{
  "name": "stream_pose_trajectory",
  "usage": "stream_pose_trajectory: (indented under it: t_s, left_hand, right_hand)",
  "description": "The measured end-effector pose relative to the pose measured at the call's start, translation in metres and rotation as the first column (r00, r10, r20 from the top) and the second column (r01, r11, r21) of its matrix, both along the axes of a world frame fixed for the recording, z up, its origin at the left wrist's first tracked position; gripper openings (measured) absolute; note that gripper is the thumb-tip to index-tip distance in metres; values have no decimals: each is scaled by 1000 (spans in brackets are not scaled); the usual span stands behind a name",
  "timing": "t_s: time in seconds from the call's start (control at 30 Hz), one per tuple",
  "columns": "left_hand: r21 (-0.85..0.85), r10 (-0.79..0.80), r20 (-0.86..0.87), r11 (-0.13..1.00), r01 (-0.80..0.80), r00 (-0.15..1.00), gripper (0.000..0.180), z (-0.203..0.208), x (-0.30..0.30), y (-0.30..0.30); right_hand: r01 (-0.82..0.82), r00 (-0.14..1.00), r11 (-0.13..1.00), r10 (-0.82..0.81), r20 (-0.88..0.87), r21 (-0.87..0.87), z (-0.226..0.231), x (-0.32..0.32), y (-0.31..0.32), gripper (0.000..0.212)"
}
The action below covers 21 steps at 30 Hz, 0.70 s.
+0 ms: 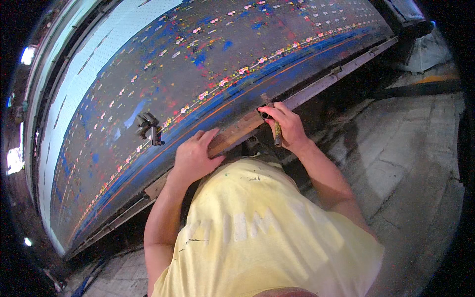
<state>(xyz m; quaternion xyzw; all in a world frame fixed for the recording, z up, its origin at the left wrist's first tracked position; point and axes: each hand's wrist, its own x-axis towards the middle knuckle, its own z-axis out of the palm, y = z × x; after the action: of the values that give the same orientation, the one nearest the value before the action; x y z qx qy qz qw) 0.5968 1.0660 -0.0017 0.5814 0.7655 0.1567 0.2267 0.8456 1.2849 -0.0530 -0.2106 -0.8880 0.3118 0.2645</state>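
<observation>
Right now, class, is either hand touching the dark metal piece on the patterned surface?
No, the dark metal piece stands apart, the left hand on the wooden rail, the right hand holding a metal fitting.

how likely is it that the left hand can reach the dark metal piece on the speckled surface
Probably yes: the left hand is at the wooden strip, the dark metal piece sits nearby on the speckled surface, and nothing visible blocks the way.

On my feed I've got grubby grey floor (410,153), a crumpled pale sheet (431,53) upper right, blown-out bright patches (15,161) far left.
</observation>
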Motion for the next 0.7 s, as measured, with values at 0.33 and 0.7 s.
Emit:
stream_pose_trajectory:
  t_s: [0.33, 0.7]
  left_hand:
    - [200, -143, 64, 971, 128, 988, 104, -21, 56, 113]
    - [147, -156, 171, 980, 132, 973, 107, -21, 52, 114]
  right_hand:
    - [143, 980, 989, -136, -148, 37, -11, -1, -12, 55]
    - [125, 860, 961, 19, -509, 247, 21, 21, -29, 19]
